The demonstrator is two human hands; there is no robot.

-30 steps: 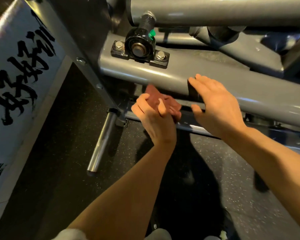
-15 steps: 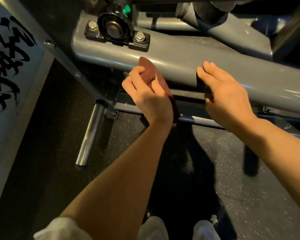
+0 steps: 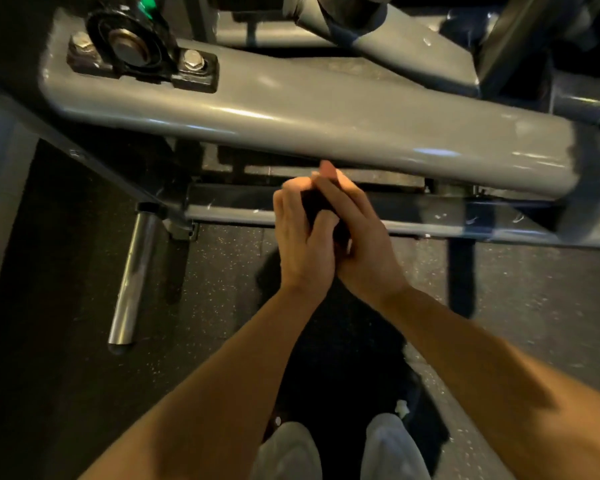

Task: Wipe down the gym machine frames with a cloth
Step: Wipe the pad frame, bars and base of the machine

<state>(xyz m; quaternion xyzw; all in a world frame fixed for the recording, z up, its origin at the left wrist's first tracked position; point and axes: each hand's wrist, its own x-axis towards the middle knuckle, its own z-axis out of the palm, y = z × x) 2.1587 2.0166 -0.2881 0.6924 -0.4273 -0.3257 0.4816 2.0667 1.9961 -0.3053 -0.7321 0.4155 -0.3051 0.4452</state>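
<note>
**Both hands close on cloth below machine frame**

The cloth [image 3: 317, 211], a dark wad with a reddish tip showing at the top, sits pressed between the two palms, its long axis running up and away from the person toward the frame [image 3: 326, 123]. Half a second ago it lay against the front face of that grey beam under the left hand alone, while the right hand rested flat on the beam further along; now both hands have come off the metal and met in front of it, just below its lower edge. The left hand [image 3: 300, 237] wraps the cloth from the left, fingers curled over its top and thumb laid across the dark fabric. The right hand [image 3: 364, 244] covers it from the right, fingers lying lengthwise along the cloth and reaching to the reddish tip. Most of the fabric is hidden between the palms; the hands are slightly blurred.

The beam slants across the view from upper left to lower right, with a bolted black bearing [image 3: 132, 51] at its left end. Under it runs a thinner rail [image 3: 229, 211], and a chrome peg [image 3: 132, 278] juts down toward the speckled floor [image 3: 222, 271]. Pale trouser legs [image 3: 284, 452] show at the bottom edge.
</note>
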